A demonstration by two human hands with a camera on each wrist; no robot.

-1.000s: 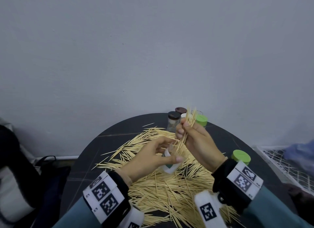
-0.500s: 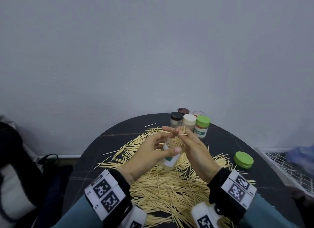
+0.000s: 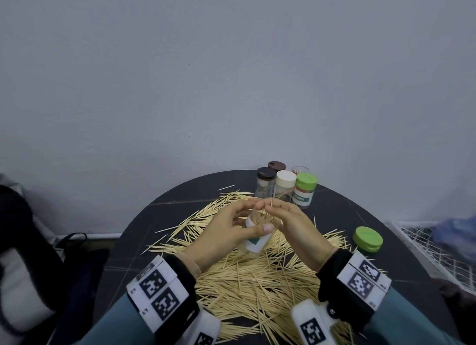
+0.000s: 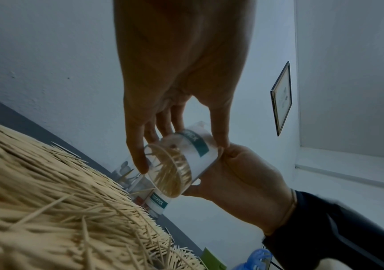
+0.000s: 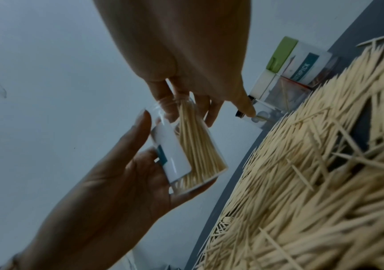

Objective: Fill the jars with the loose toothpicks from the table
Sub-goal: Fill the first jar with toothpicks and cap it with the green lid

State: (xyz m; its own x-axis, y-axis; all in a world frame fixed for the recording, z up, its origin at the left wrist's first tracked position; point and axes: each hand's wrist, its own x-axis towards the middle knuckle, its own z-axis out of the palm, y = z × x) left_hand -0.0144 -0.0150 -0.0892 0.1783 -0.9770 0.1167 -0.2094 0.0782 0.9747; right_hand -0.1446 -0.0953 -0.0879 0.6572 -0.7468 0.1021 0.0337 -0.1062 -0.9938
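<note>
While left hand (image 3: 226,231) grips clear jar (image 3: 255,238), right hand (image 3: 296,229) fingers curled at its mouth (contents hidden), toothpicks (image 3: 257,280) over dark round table (image 3: 144,231), grey wall (image 3: 231,74).

Round dark worktop (image 3: 164,216) bearing a heap of loose toothpicks (image 3: 257,280), five lidded jars (image 3: 284,187) and a green lid (image 3: 367,239).

Plain grey wall (image 3: 231,74), framed picture (image 4: 282,98)

"TOOTHPICK" on green-lidded jar (image 3: 304,193) label; held jar (image 4: 186,157) label partly readable.
</note>
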